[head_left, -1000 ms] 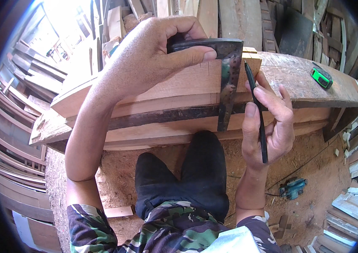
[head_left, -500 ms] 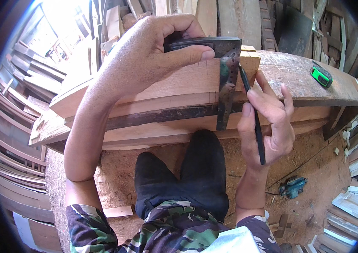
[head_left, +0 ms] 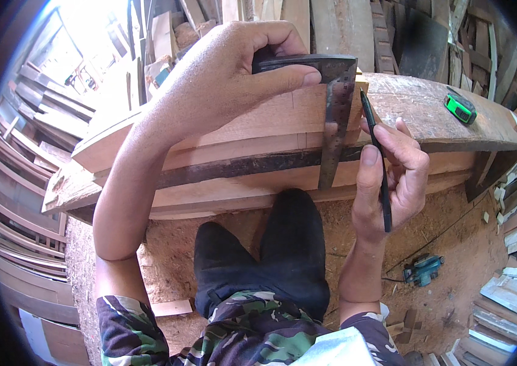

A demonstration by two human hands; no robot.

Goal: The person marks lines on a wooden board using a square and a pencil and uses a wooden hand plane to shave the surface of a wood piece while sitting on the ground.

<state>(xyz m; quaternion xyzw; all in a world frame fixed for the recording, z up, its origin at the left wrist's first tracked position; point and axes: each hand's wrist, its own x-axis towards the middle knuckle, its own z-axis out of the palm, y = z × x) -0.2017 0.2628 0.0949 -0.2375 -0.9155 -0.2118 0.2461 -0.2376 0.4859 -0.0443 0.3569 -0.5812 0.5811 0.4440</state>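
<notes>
With 12 o'clock taken as straight away from the person, the try square (head_left: 336, 119) lies across the pale board (head_left: 258, 134), near its 3 o'clock end. From the right hand (head_left: 395, 177), the blade of the square lies toward about 10 o'clock, just beside the fingers. From the left hand (head_left: 225, 82) it lies between 3 and 4 o'clock. The left hand is the nearer one, because it is closed around the dark stock of the square, with the thumb along the near side and its tip just beside the blade.

The right hand is narrow and holds a dark pen (head_left: 384, 177) between the thumb and the fingers. The pen has its long axis nearly from 6 to 12 o'clock, and its tip points between 11 and 12. This tip is on the 3 o'clock side of the blade, near the far part of it; whether it touches the wood, one cannot tell from this angle.

The stock goes out toward 9 o'clock, while the blade points a little past 6, over the dark edge of the counter (head_left: 420, 107). The board's long axis goes from between 8 and 9 to between 2 and 3. A green and black tape measure (head_left: 461, 108) rests on the counter, at 2 o'clock from the right hand.
</notes>
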